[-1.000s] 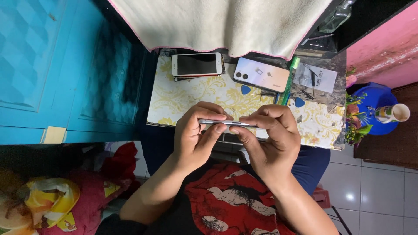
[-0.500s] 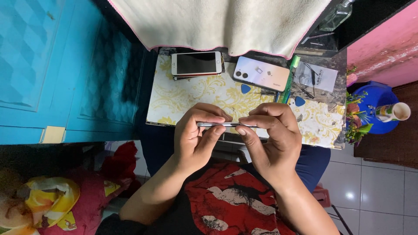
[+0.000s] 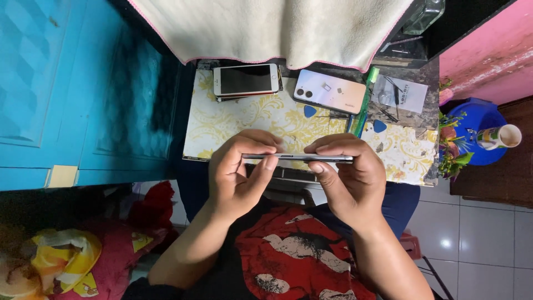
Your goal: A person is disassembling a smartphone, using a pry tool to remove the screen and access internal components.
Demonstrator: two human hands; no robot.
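A thin dark phone (image 3: 297, 158) is held edge-on between both hands above the near edge of a small table (image 3: 239, 125) covered in a yellow floral sheet. My left hand (image 3: 239, 172) grips its left end, thumb pressed on the near edge. Around its right end my right hand (image 3: 350, 175) is curled, with the thumb underneath. On the table beyond lie a white-framed phone (image 3: 246, 80) face up on a stack and a pale phone (image 3: 330, 91) lying back up. Two blue triangular picks (image 3: 309, 111) (image 3: 380, 126) rest on the sheet.
A green-handled tool (image 3: 363, 103) and a white paper with small tools (image 3: 401, 95) lie at the table's right. A cream towel (image 3: 277, 28) hangs over the far side. A turquoise door (image 3: 78, 94) stands left, a blue pot with a plant (image 3: 472, 136) right.
Both hands keep hold of the dark phone at the table's edge. The fingers have shifted slightly along its edge; the table items have not moved.
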